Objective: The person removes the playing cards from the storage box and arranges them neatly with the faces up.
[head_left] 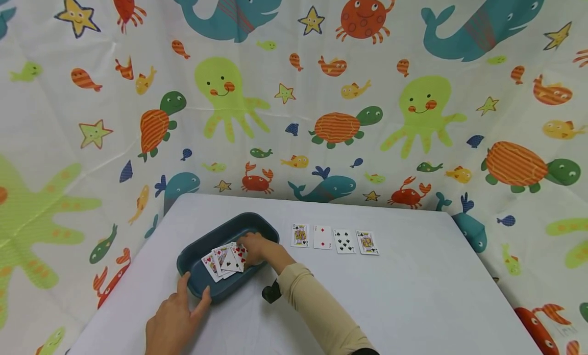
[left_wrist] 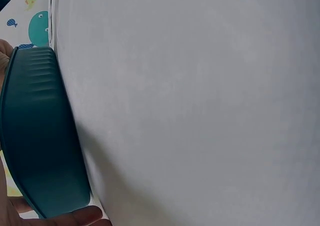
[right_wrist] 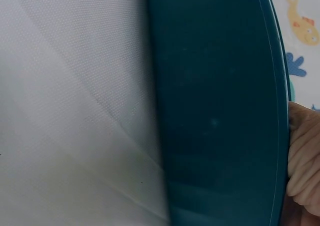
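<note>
A dark teal plastic bin (head_left: pixel 202 242) stands at the left of the white table, with several playing cards (head_left: pixel 219 260) overlapping face up inside it. My left hand (head_left: pixel 172 316) is at the bin's near left end, thumb and fingers spread and touching its rim. In the left wrist view, fingers (left_wrist: pixel 75 217) lie along the lower part of the bin wall (left_wrist: pixel 45 131). My right hand (head_left: pixel 257 247) reaches over the bin's right side, its fingers at a heart card (head_left: pixel 239 254) on the pile. I cannot tell whether they grip it; the thumb is hidden.
Right of the bin, several face-up cards lie in a row: a king (head_left: pixel 300 235), a diamond card (head_left: pixel 322 238), a spade number card (head_left: pixel 344 242) and another king (head_left: pixel 367 242). A sea-animal printed curtain (head_left: pixel 285 130) hangs behind and beside the table (head_left: pixel 413 293).
</note>
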Action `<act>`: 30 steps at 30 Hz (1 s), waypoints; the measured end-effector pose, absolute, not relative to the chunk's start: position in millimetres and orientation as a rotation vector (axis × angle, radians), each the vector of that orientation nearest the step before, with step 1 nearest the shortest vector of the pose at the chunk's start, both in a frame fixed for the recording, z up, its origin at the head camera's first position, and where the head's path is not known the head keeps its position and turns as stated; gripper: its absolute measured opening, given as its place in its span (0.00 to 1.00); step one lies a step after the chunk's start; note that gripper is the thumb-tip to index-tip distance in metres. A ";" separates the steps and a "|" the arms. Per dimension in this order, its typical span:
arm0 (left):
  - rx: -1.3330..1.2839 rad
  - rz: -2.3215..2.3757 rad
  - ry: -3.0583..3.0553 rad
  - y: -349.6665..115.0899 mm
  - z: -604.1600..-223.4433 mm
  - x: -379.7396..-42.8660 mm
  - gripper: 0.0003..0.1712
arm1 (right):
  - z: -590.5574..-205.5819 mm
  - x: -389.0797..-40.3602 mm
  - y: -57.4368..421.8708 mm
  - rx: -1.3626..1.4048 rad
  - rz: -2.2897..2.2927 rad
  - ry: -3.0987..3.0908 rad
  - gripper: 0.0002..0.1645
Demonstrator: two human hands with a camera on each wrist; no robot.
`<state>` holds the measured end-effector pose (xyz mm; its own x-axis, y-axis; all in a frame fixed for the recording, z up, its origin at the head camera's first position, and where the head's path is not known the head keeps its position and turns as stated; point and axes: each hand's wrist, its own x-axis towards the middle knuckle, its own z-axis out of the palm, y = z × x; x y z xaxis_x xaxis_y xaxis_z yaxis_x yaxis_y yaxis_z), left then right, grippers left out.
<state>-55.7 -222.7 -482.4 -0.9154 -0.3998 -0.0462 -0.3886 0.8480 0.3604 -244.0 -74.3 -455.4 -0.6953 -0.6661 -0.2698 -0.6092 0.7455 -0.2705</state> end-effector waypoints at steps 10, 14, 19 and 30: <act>0.647 -0.572 -2.992 -221.2 -481.4 -55.2 0.50 | -460.4 -245.5 -70.1 -1.007 -0.342 2.614 0.45; 0.669 -0.563 -3.024 -222.5 -481.6 -55.6 0.53 | -460.9 -245.9 -66.8 -1.017 -0.428 2.620 0.47; 0.682 -0.551 -3.050 -224.0 -482.8 -56.3 0.56 | -460.6 -246.4 -62.4 -1.061 -0.583 2.626 0.48; 0.668 -0.550 -3.039 -225.1 -483.7 -55.8 0.57 | -449.0 -242.4 -29.5 -1.059 -1.203 2.406 0.47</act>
